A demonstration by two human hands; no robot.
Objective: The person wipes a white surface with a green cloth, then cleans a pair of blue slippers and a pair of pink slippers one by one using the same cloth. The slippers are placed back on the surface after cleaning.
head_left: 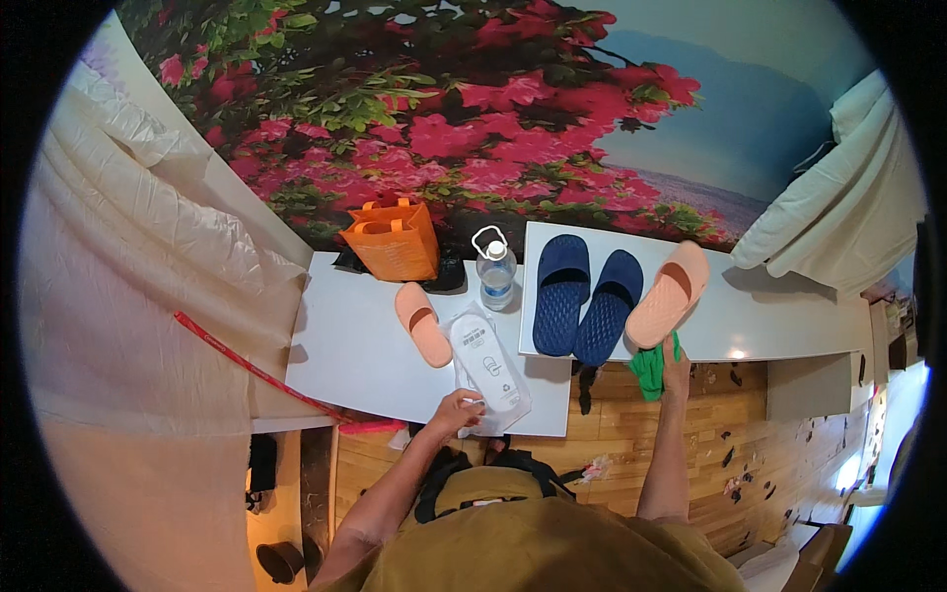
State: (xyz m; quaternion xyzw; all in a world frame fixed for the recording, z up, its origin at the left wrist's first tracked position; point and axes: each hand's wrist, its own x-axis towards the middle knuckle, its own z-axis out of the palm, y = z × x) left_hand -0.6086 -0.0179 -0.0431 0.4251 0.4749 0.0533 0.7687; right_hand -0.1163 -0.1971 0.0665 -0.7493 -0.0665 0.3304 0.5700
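Observation:
My left hand (456, 410) is closed at the near left edge of a clear plastic bag (523, 403), fingers curled against it. In the bag lies a flat white sole-shaped piece (485, 363) with dark print. A bunched green cloth (649, 373) hangs from my right hand (677, 371) at the white table's front edge. Just above it, a peach slipper (671, 294) leans toward the right, beside two navy slippers (561, 306) standing on the raised white board. The other peach slipper (424, 326) lies left of the bag.
A clear water bottle (496, 274) with a white handle stands behind the bag. An orange tote bag (393, 242) sits at the back left, near black plastic (451, 274). White curtains (838, 197) hang on both sides. Dark scraps (728, 456) litter the wooden floor.

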